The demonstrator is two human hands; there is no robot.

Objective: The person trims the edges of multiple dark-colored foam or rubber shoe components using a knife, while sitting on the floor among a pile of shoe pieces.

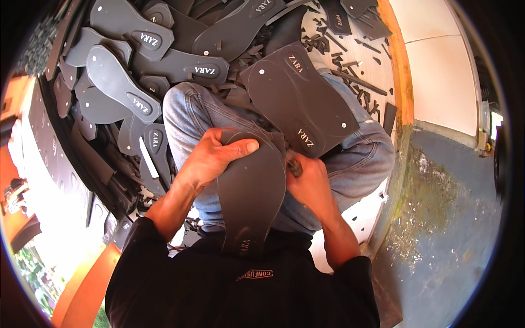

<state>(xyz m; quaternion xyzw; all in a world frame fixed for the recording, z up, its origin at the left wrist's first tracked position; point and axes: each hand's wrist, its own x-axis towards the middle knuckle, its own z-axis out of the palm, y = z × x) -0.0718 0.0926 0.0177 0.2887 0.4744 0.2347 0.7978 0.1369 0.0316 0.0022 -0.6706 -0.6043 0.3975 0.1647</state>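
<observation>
My left hand [210,158] grips a dark grey shoe insole [251,186] by its wide end, thumb lying on top. The insole's narrow end points toward my body, over my black shirt. At its right edge, my right hand [313,185] is closed around a tool with a dark, rounded handle [295,167]; its working end is hidden. A small dark offcut [278,141] stands out at the insole's upper right. Across my right leg rests an uncut-looking dark sheet [301,104] with two insole shapes pressed into it.
Many cut grey insoles [123,82] lie heaped to the far left, overlapping. Dark scraps [358,82] are scattered over the pale surface at the far right. An orange-yellow edge [402,65] separates it from the blue-grey floor [443,202]. My bent knees flank the work.
</observation>
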